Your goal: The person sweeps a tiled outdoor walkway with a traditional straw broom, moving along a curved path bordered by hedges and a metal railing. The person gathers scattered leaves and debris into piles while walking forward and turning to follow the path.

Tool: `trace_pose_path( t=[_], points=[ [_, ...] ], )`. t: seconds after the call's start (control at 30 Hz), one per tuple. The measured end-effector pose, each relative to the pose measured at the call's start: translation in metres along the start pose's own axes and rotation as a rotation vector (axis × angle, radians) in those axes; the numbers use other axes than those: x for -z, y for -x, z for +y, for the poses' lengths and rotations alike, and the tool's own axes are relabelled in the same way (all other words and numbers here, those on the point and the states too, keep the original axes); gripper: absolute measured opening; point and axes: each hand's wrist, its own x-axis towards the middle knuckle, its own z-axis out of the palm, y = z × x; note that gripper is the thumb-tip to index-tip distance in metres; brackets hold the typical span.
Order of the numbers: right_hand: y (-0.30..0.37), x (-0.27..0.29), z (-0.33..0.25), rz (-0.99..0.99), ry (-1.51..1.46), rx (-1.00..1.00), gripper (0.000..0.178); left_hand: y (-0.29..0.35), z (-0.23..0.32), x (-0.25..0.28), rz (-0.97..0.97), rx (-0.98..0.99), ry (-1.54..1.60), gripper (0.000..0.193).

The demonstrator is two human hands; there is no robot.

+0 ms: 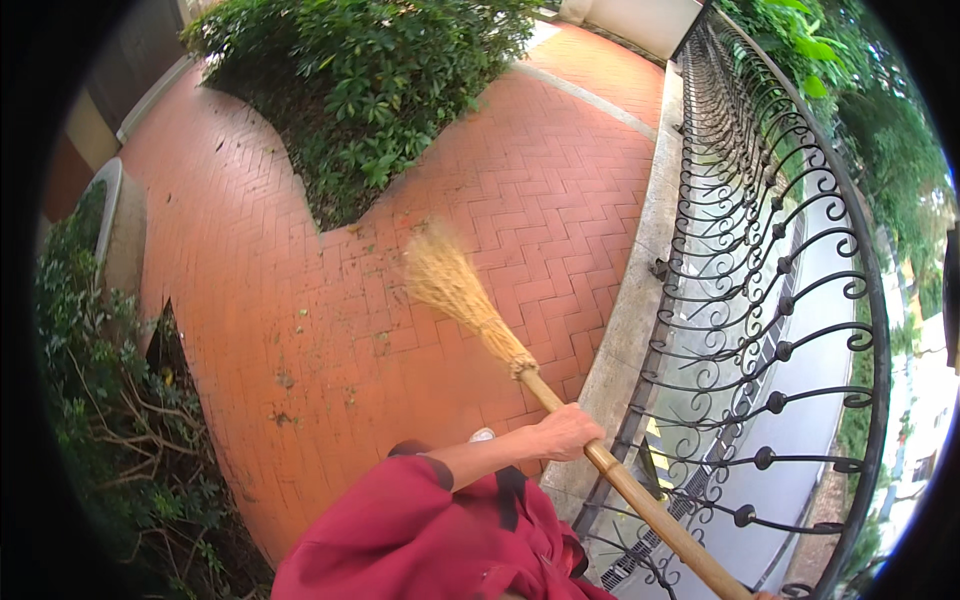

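Observation:
A straw broom point(455, 290) with a long wooden handle slants across the view, its bristles over the red brick paving at the centre and slightly smeared. My left hand point(570, 432) is closed around the handle below the tied straw neck. At the lower edge, only a sliver of my right hand point(766, 596) shows, closed at the handle's far end. Loose leaves and dark bits of dirt point(284, 381) lie scattered on the bricks point(240, 300) left of the bristles.
A black wrought-iron railing point(785, 350) on a pale stone curb point(625, 330) runs along the right, with a roadway below. A leafy bush point(370, 80) fills a pointed bed ahead. Branching shrubs point(130, 430) border the left. A wall point(640, 22) stands at the back.

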Motion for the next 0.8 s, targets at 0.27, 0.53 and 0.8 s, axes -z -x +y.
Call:
trace_pose_path(
  t=[0.27,0.53,0.8],
  points=[
    [-0.021,-0.007,0.064,0.224,0.33,0.023,0.022,-0.165,-0.094,0.028,-0.21,-0.188,-0.038,0.012],
    [-0.106,-0.105,0.309,0.087,0.486,0.022,0.015,-0.343,-0.334,0.162,-0.226,-0.31,-0.198,0.007],
    [-0.19,-0.223,0.728,0.118,0.618,-0.089,0.014,-0.474,-0.615,0.3,0.145,-0.038,-0.356,0.013]
  ],
)
